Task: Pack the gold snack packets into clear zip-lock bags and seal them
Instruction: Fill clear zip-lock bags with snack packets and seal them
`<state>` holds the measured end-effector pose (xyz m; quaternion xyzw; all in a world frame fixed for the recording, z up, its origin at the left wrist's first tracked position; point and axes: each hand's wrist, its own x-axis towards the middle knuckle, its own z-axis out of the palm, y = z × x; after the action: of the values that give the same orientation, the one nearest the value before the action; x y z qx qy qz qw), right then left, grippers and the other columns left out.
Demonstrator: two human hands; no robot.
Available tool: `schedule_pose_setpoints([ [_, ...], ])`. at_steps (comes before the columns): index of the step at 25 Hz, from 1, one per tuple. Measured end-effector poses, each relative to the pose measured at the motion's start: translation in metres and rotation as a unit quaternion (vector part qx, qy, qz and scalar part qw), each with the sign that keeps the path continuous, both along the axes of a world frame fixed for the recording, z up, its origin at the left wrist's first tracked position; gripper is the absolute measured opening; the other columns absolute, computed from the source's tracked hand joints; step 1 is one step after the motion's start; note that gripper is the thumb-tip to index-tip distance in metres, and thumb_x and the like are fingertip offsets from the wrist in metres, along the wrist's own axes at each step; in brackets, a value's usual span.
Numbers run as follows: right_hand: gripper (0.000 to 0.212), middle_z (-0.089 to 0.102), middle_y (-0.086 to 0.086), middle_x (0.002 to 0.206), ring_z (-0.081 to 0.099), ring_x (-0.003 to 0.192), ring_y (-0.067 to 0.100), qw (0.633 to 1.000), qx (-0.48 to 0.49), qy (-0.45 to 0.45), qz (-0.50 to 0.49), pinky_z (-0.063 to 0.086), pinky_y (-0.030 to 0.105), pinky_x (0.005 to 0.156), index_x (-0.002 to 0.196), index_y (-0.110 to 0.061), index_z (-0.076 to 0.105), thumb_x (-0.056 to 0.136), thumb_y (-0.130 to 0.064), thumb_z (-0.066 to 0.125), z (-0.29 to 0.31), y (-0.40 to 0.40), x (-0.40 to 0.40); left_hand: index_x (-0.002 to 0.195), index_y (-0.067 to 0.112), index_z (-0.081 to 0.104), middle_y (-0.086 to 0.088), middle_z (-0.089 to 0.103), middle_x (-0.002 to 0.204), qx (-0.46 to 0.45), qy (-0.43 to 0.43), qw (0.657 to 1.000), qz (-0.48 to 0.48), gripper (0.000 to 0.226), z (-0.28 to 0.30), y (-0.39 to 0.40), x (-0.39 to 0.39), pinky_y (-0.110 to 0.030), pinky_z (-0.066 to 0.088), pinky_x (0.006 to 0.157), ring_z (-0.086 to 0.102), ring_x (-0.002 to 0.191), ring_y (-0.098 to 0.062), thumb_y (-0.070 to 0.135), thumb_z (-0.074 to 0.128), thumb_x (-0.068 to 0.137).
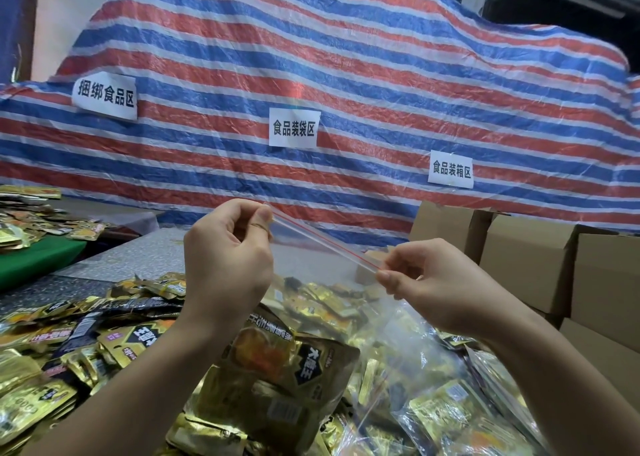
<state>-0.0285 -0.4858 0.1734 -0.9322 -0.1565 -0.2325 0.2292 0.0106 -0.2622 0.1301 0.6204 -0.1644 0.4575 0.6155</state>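
I hold a clear zip-lock bag (311, 303) up over the table, with gold snack packets (277, 362) inside its lower part. Its red-lined zip strip (325, 244) runs taut between my hands. My left hand (228, 258) pinches the strip's left end, and my right hand (429, 282) pinches its right end, lower down. Whether the strip is pressed closed along its length I cannot tell. A heap of loose gold packets (86, 344) covers the table below.
Filled clear bags (460, 417) lie at the lower right. Brown cardboard boxes (533, 265) stand to the right. A striped red, white and blue tarp (311, 92) with paper labels hangs behind. More packets lie on a green surface (41, 258) at left.
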Motion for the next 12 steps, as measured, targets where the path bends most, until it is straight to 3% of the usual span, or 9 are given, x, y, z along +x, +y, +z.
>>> schedule_pose_setpoints([
  [3, 0.023, 0.067, -0.02, 0.068, 0.062, 0.067, 0.005, 1.0, -0.002, -0.003, -0.002, 0.054, 0.032, 0.07, 0.07, -0.031, 0.066, 0.093, -0.03, 0.068, -0.0013, -0.0038, -0.0029, 0.08, 0.024, 0.064, 0.007, 0.063, 0.07, 0.0, 0.003, 1.0, 0.002, 0.019, 0.0009, 0.0026, 0.0015, -0.023, 0.042, 0.043, 0.051, 0.05, -0.005, 0.026, 0.057, 0.098],
  [8, 0.024, 0.067, -0.018, 0.068, 0.059, 0.061, 0.002, 1.0, -0.014, -0.019, 0.009, 0.045, 0.019, 0.059, 0.07, -0.031, 0.065, 0.094, -0.027, 0.067, -0.003, -0.0073, -0.0058, 0.08, 0.024, 0.065, 0.008, 0.064, 0.073, -0.001, -0.001, 1.0, 0.014, 0.019, 0.002, 0.0044, 0.0007, -0.025, 0.044, 0.045, 0.054, 0.052, -0.005, 0.026, 0.058, 0.098],
  [12, 0.025, 0.066, -0.015, 0.068, 0.056, 0.06, 0.001, 0.999, -0.022, -0.02, 0.012, 0.045, 0.017, 0.057, 0.071, -0.031, 0.063, 0.095, -0.025, 0.065, -0.0075, -0.0107, -0.0036, 0.082, 0.023, 0.064, 0.007, 0.064, 0.073, 0.018, 0.004, 1.0, -0.004, 0.018, 0.0026, 0.0033, 0.0006, -0.029, 0.047, 0.049, 0.056, 0.058, -0.011, 0.027, 0.056, 0.098],
])
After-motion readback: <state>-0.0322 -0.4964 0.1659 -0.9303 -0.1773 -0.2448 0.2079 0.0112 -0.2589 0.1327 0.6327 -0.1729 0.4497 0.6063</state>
